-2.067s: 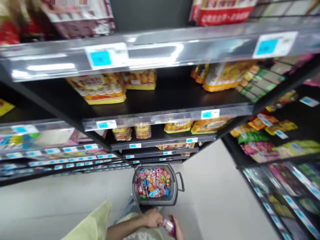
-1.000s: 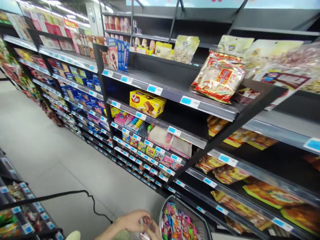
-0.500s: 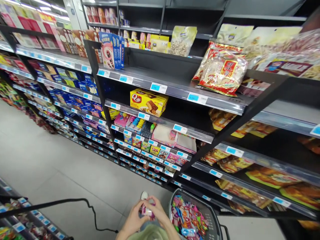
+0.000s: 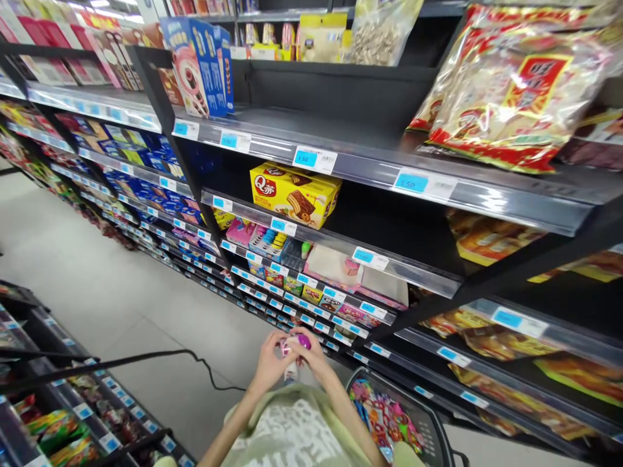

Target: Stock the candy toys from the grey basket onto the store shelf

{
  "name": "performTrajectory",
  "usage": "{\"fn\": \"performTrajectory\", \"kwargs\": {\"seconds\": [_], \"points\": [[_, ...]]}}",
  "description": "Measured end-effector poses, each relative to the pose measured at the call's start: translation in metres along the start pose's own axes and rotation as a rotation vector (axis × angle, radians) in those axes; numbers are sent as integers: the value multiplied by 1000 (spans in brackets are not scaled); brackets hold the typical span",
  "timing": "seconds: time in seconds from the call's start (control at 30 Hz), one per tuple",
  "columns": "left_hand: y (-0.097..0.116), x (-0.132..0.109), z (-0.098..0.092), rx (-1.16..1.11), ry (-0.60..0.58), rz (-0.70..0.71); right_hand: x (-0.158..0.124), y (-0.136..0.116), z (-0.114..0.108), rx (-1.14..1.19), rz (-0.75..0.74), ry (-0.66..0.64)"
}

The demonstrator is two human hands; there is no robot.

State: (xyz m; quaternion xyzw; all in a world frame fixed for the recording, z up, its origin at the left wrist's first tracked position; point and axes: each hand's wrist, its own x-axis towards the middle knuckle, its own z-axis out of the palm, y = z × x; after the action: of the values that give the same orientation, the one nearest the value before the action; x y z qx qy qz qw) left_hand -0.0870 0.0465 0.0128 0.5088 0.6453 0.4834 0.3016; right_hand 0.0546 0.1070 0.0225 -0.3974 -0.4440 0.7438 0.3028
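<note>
Between my two hands, in front of my body, is a small purple-and-clear item; its exact kind is too small to make out. My left hand has its fingers closed on the item's left side. From the right, my right hand grips the same item, its fingers curled around the purple part. To the right of my forearm stands a dark grey plastic basket, filled with many colourful small packets and toys.
Tall dark shelves run ahead, holding a yellow biscuit box, blue boxes, red-and-clear snack bags and a row of small candy boxes. Behind on the left is another low shelf. A black cord crosses above the grey floor.
The view has moved closer to the shelves and shifted. My hands have lifted forward with the purple item, which now shows more plainly between my fingers.
</note>
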Motion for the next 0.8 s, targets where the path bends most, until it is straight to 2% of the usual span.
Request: {"fn": "performTrajectory", "kwargs": {"seconds": [0.13, 0.23, 0.3, 0.5, 0.63, 0.8], "points": [[14, 33, -1, -81, 17, 65, 24, -21, -8, 162, 30, -20], [15, 41, -1, -216, -15, 45, 34, -33, -12, 248, 56, 24], [15, 41, -1, -331, 5, 12, 36, -43, -13, 276, 65, 28], [18, 49, -10, -472, 126, -9, 34, -70, -20, 200, -7, -183], [19, 61, -17, -453, 98, -3, 37, -70, -20, 127, -49, -263], [20, 60, -8, -461, 80, -107, 45, -61, -19, 29, -53, -152]]}}
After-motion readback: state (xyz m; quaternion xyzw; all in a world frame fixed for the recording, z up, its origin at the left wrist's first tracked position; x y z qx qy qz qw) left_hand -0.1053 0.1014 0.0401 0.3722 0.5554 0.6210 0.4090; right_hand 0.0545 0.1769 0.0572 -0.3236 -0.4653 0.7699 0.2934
